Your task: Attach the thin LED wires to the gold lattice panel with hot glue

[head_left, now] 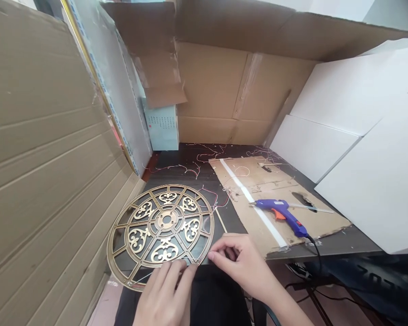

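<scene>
A round, gold-coloured openwork disc (165,220) with scroll ornaments lies at the near left of the dark table, its front edge reaching past the table edge. My left hand (170,290) is at the disc's front rim, fingers bent together; what they grip is hidden. Just right of the rim, my right hand (236,258) has thumb and index finger pinched close, and anything between them is too small to make out. A thin pale stick (221,219) lies beyond my right hand. Thin red wires (217,199) lie beside the disc.
A purple glue gun (285,215) rests on a cardboard sheet (258,185) at the right, its cord hanging over the edge. More thin wires lie at the back. Cardboard walls (211,86), a light blue box (163,127) and white panels (326,140) surround the table (166,158).
</scene>
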`<state>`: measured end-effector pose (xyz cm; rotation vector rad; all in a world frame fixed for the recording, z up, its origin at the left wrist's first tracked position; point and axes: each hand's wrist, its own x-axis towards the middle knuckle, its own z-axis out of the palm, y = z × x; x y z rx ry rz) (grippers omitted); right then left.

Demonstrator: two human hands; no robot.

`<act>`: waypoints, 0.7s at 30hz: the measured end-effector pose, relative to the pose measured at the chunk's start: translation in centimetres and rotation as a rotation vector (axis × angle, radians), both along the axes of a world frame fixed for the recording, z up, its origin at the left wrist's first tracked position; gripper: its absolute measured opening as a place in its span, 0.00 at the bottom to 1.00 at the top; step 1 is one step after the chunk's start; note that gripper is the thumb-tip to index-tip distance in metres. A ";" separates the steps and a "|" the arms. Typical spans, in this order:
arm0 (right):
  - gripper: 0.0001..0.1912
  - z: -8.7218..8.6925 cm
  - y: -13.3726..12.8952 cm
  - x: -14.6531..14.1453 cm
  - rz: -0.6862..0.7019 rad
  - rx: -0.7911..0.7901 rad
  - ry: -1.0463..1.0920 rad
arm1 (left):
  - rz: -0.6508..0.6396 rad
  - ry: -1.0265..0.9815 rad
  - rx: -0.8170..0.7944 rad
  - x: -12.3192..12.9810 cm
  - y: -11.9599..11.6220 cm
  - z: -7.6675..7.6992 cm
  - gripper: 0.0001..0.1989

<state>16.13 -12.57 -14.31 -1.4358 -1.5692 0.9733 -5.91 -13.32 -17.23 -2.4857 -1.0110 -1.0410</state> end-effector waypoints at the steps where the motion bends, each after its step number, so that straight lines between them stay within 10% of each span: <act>1: 0.07 0.1 -0.1 -0.1 -0.002 0.003 -0.005 | 0.000 -0.015 -0.006 -0.2 -0.1 -0.1 0.18; 21: 0.03 1.1 0.1 -3.3 0.063 -0.047 -0.045 | -0.051 -0.048 -0.045 -2.0 -0.9 -1.4 0.19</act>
